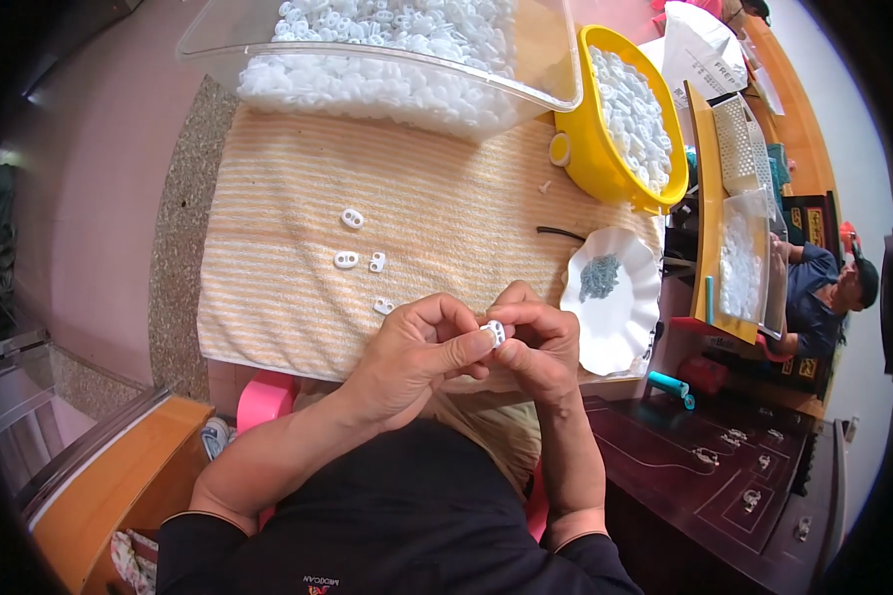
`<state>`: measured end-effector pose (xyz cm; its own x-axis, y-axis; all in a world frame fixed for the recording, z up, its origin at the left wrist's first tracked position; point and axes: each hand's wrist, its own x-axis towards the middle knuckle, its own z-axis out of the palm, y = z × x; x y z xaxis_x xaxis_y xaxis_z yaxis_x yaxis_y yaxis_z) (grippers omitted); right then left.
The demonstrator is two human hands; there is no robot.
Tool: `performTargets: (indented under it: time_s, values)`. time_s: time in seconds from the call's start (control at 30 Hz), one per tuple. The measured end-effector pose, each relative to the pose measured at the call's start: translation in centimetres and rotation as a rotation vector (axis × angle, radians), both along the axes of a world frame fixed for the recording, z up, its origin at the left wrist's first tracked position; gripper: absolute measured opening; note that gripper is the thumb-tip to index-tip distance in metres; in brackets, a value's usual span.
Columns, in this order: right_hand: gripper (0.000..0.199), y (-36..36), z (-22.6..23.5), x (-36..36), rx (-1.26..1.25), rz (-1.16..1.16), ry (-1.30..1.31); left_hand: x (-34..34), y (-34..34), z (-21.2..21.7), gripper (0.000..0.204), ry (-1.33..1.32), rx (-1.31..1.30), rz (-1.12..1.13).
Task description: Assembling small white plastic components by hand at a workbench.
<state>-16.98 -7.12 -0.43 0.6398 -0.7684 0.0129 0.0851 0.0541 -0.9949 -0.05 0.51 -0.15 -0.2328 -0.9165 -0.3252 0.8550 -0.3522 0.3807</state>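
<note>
Small white plastic piece pinched between fingertips of left hand and right hand, both grips clamped on it, held just in front of striped towel. Four similar pieces laid on towel. Clear bin and yellow bowl beyond towel seen heaped; bulk judged left.

Both hands together at centre: left hand, right hand, fingertips pinched, forearms bent inward.
</note>
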Motion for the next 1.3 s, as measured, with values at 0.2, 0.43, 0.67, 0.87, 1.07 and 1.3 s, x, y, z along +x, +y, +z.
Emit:
performTargets:
  time_s: [0.2, 0.43, 0.67, 0.87, 1.07, 1.3]
  values:
    - [0.025, 0.3, 0.0, 0.1, -0.029, 0.007, -0.039, -0.3, 0.1, 0.3, 0.011, -0.042, -0.031, 0.028]
    - [0.023, 0.7, 0.7, 0.1, 0.026, 0.015, -0.061, -0.6, 0.2, 0.4, 0.011, -0.042, -0.059, 0.054]
    - [0.022, 0.3, 1.8, 0.2, 0.158, 0.05, -0.04, -0.4, 0.1, 0.3, 0.011, -0.011, -0.066, -0.004]
    - [0.015, -0.1, 2.8, -0.5, 0.05, 0.081, 0.045, -0.3, 0.3, 0.8, 0.011, 0.011, -0.053, -0.042]
    - [0.007, -3.4, 6.5, -0.7, -0.332, -0.381, 0.427, -0.8, 0.5, 1.3, 0.014, -0.022, 0.006, -0.017]
    - [0.026, -11.3, 10.3, -1.4, -0.952, -0.736, 0.705, -2.1, 1.1, 0.4, 0.014, -0.135, -0.085, -0.072]
